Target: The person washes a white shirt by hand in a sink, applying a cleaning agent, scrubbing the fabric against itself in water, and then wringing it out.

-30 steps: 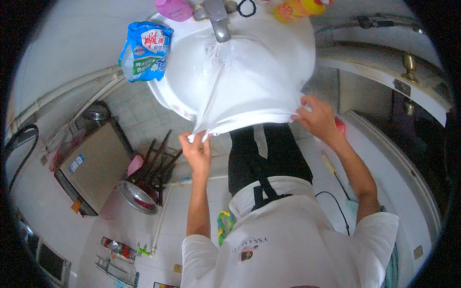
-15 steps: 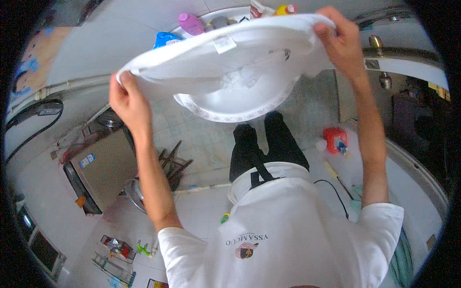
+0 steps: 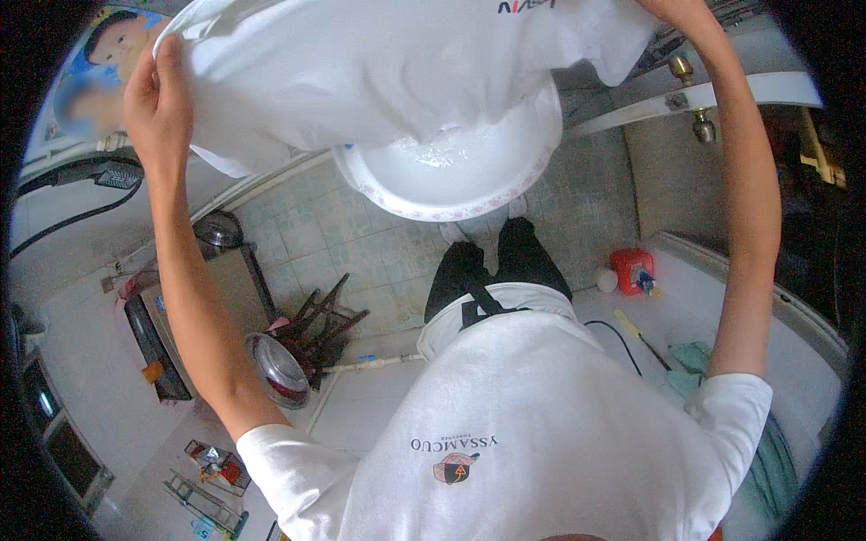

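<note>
1. Head view, far left: the left hand [image 3: 161,113] is closed in a pinch, thumb against fingers, on the upper left corner of a white cloth [image 3: 361,81].
2. Below and right of that grip, well apart, sits a round metal pan [image 3: 278,370].
3. Between the grips the cloth spreads in loose folds. It looks soft, limp and hard to damage; if wet, it would likely feel heavier and slide a little. Its top edge, near each corner, seems the best hold. Its upper part, with a dark and red marking, is cut off.
4. Below the space between the grips is a white basin [image 3: 433,185], its far side hidden by the cloth; whether they touch is unclear.
5. Right hand [image 3: 677,11]: its fingers are out of frame, so I cannot tell how closed they are or what they hold.
6. Just below the right grip is a brass door knob [image 3: 704,126].
</note>
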Demonstrator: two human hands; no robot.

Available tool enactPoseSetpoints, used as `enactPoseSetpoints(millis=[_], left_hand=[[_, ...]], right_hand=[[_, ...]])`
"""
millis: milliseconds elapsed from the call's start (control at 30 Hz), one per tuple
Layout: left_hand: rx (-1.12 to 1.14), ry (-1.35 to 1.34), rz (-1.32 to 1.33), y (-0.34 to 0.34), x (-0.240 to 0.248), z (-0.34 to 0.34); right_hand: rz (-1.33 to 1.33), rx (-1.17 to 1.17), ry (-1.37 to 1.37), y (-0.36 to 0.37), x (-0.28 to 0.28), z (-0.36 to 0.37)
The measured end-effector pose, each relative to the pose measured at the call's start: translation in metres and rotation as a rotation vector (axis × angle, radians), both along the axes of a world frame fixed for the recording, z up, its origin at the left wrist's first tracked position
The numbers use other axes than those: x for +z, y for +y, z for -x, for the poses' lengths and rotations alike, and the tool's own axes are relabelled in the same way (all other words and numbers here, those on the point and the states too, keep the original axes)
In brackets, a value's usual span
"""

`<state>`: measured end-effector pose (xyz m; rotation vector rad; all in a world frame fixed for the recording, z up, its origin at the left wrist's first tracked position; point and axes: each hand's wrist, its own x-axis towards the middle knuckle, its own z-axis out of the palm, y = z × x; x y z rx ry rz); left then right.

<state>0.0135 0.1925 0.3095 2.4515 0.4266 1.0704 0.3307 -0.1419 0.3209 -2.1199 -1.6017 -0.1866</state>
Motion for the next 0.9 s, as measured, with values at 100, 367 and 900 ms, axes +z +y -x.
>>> enactPoseSetpoints(millis=[100, 367, 900], left_hand=[[0.045, 0.002, -0.013, 0.005, 0.003, 0.021], [-0.205, 0.432, -0.125, -0.096, -0.092, 0.096], [-0.254, 0.910, 0.320, -0.216, -0.275, 0.174]], right_hand=[[0.015, 0.123, -0.165, 0.017, -0.008, -0.008], [0.309, 0.115, -0.057, -0.110, -0.126, 0.058], [0.730, 0.207, 0.217, -0.177, -0.284, 0.134]])
